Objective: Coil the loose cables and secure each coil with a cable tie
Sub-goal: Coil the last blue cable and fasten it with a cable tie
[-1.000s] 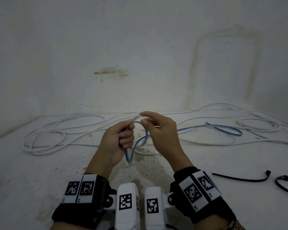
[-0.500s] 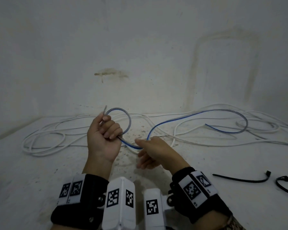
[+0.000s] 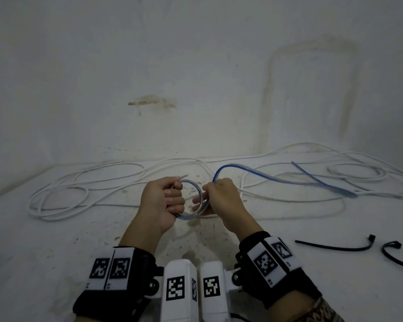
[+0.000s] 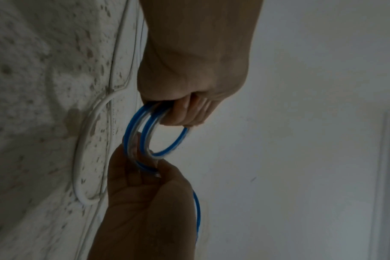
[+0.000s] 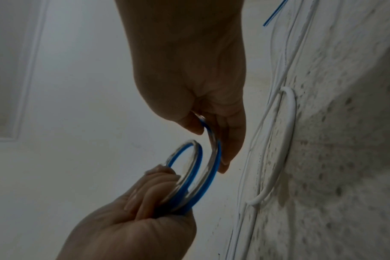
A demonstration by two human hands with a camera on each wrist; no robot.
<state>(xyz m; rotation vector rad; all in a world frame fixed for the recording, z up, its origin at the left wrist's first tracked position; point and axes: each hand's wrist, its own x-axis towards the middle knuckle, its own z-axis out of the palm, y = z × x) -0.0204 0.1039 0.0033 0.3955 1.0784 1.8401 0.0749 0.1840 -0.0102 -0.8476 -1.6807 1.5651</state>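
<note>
right hand [image 3: 221, 201] rose to blue cable [image 3: 197, 201] loop | both pinch; left hand [image 3: 161, 201] fisted | white cables [image 3: 56, 205] beyond

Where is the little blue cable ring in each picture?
Head: the blue cable coil sits centre, between both hands.
Left wrist: coil mid-frame, below the left hand.
Right wrist: coil lower centre, under the right hand.
Shared landmark: the white cable.

Blue-striped clear cable [image 3: 237, 169], white cables [image 3: 84, 194], black ties [image 3: 335, 247], speckled white table [image 3: 56, 240].
</note>
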